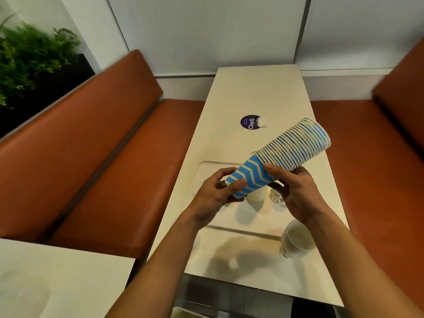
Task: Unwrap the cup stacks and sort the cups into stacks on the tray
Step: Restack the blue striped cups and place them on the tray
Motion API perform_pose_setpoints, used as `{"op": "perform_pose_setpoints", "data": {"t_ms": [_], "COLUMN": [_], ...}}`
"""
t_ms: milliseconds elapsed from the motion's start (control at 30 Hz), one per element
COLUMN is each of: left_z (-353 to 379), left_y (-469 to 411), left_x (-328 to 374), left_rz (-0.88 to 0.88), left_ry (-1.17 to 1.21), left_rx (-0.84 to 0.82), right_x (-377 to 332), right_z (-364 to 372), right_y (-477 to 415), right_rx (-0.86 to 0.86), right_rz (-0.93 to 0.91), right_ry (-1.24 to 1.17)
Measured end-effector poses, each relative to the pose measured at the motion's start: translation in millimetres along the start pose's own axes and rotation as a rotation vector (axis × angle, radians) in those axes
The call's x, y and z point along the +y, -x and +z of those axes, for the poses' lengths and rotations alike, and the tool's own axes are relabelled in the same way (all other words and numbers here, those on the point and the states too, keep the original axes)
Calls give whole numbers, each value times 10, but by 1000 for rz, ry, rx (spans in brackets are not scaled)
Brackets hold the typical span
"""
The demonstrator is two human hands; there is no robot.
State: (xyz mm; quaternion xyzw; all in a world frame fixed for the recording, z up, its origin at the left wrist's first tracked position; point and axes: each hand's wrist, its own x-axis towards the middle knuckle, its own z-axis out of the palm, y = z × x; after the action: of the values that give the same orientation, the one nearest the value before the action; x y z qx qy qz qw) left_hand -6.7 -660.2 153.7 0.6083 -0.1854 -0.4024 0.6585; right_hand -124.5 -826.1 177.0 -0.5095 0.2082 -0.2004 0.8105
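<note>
Both hands hold a nested stack of blue-and-white zigzag paper cups [289, 146] in the air, tilted with its rims up to the right. Left hand [214, 195] curls round the base end of the outermost cup; right hand [297, 196] grips the stack from below where the banded rims begin. The stack hangs above the shallow cream tray [203, 167] on the long cream table [252, 92]. Beneath the hands, on the tray, stand a plain white cup [257, 195] and a leaf-patterned cup [275, 196], both partly hidden. Another white paper cup [297, 241] stands near the right forearm, off the tray.
</note>
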Motion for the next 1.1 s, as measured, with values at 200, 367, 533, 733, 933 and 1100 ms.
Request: {"op": "perform_pose_setpoints", "data": {"t_ms": [200, 367, 533, 733, 933, 1100], "left_z": [-163, -542, -841, -609, -476, -399], "left_y": [-25, -70, -291, -604, -987, -1199], "left_x": [21, 189, 269, 252, 31, -122], "left_rz": [-9, 39, 42, 41, -9, -38], "left_ry": [57, -44, -685, -1195, -1360, -1429], "left_rx": [57, 269, 427, 292, 191, 137], "right_x": [-113, -259, -217, -109, -106, -50], "right_z": [-54, -244, -367, -447, -551, -642], "right_y": [-59, -98, -86, -52, -77, -108], "right_rx": [57, 103, 111, 117, 124, 146], "right_rz": [-46, -86, -54, 1, 12, 37], "right_ry": [-55, -79, -22, 8, 23, 25]}}
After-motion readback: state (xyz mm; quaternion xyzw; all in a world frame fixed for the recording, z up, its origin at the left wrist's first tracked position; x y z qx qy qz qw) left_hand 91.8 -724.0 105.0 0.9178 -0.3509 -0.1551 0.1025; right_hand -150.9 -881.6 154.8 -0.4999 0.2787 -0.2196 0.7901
